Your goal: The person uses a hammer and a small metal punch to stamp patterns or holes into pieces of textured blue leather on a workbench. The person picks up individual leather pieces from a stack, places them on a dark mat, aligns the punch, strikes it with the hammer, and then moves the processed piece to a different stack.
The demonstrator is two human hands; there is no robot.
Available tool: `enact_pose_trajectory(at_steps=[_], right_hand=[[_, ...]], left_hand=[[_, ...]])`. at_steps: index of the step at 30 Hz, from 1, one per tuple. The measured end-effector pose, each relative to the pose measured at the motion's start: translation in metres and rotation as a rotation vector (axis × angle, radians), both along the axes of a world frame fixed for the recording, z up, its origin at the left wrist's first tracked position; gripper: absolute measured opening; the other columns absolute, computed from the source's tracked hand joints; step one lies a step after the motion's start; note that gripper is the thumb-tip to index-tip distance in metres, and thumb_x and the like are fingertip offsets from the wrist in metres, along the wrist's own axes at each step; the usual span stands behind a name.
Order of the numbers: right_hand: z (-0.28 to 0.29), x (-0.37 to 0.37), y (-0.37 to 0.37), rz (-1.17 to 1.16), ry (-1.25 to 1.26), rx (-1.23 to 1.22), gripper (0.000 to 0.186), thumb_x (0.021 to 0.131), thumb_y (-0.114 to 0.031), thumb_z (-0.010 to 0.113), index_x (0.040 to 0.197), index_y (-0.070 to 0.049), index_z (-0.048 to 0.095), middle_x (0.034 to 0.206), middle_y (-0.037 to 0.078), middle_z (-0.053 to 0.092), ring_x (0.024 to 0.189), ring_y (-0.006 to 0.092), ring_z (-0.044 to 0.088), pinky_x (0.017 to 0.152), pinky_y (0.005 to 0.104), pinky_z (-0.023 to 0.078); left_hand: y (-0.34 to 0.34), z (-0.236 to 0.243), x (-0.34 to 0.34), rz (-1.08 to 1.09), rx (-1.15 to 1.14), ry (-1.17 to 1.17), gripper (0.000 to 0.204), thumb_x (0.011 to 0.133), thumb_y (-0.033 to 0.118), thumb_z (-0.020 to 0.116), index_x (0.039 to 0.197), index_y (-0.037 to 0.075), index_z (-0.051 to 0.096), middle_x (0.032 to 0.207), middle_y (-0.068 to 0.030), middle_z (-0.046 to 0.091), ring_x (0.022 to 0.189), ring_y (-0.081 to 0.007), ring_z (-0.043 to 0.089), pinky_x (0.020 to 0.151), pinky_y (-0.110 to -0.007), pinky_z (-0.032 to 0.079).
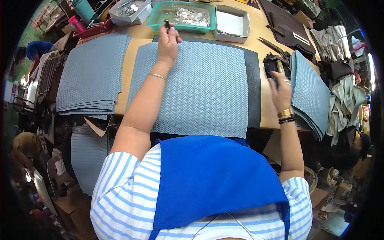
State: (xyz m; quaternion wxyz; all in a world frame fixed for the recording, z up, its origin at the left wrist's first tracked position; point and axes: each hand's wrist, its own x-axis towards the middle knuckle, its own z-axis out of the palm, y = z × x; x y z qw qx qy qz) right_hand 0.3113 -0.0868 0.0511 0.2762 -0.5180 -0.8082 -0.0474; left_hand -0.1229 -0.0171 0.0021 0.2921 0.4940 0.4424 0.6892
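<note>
My left hand (168, 49) reaches over the far edge of a blue-grey sheet (196, 88) with a woven herringbone pattern. Its fingers are closed around a short dark rod-shaped tool (167, 24), which points upward. The sheet lies on a dark board (253, 88) that shows along its right and far sides. My right hand (282, 93) is at the near end of a light wooden handle (280, 67), its thumb apart from the fingers. The handle's far end lies by a black crumpled item (270, 64); a firm grip on it does not show.
Stacks of similar sheets stand left (90, 76) and right (308, 92). Along the back are a green basket (156, 20) of small pale pieces, a white box (232, 24) and a box of metal parts (130, 10). Scissors (272, 46) lie back right. Another person (38, 51) bends at far left.
</note>
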Motion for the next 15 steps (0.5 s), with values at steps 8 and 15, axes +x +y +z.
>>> enact_pose_trajectory(at_steps=[8,15], right_hand=[[-0.021,-0.124,-0.065,0.011,0.087,-0.257,0.058,0.084,-0.031,0.077,0.132,-0.006,0.057,0.126,0.017,0.065,0.116,0.0346,0.059,0.097,0.0454,0.048],[-0.023,-0.106,-0.067,-0.054,0.131,-0.167,0.065,0.079,-0.03,0.081,0.133,-0.006,0.056,0.127,0.019,0.063,0.113,0.0374,0.06,0.096,0.0453,0.049]], left_hand=[[-0.016,0.054,-0.097,0.353,-0.094,0.252,0.027,0.096,0.028,0.07,0.098,0.001,0.067,0.094,-0.0016,0.065,0.084,-0.0102,0.056,0.076,-0.027,0.048],[-0.14,0.019,-0.218,0.712,-0.854,1.191,0.069,0.078,0.064,0.075,0.108,0.002,0.066,0.104,-0.0149,0.068,0.1,-0.0333,0.065,0.086,-0.044,0.051]])
